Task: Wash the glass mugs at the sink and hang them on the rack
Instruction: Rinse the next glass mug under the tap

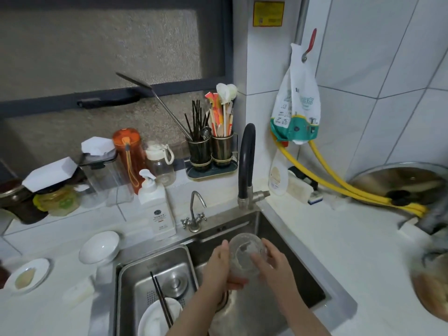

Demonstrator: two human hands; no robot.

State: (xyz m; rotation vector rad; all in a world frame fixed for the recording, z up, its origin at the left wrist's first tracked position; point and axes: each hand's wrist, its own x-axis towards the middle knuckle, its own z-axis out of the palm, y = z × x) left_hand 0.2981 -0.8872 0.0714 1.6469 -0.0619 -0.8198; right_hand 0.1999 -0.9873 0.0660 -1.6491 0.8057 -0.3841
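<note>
A clear glass mug [243, 251] is tilted over the steel sink [274, 221], its mouth turned toward me. My left hand [218, 267] grips its left side and base from below. My right hand [271, 260] holds the right side, fingers laid over the rim and wall. The mug looks wet and cloudy inside. The black tap [246, 163] stands behind the sink; no running water shows. No rack for mugs is in view.
A steel drain tray [126, 270] in the sink's left half holds a white plate [157, 318], chopsticks [161, 301] and a lid. Soap dispenser [157, 207], small tap [195, 212], white bowl [100, 247] and saucer [26, 275] stand left. Utensil holders [211, 151], bottles and jars line the back.
</note>
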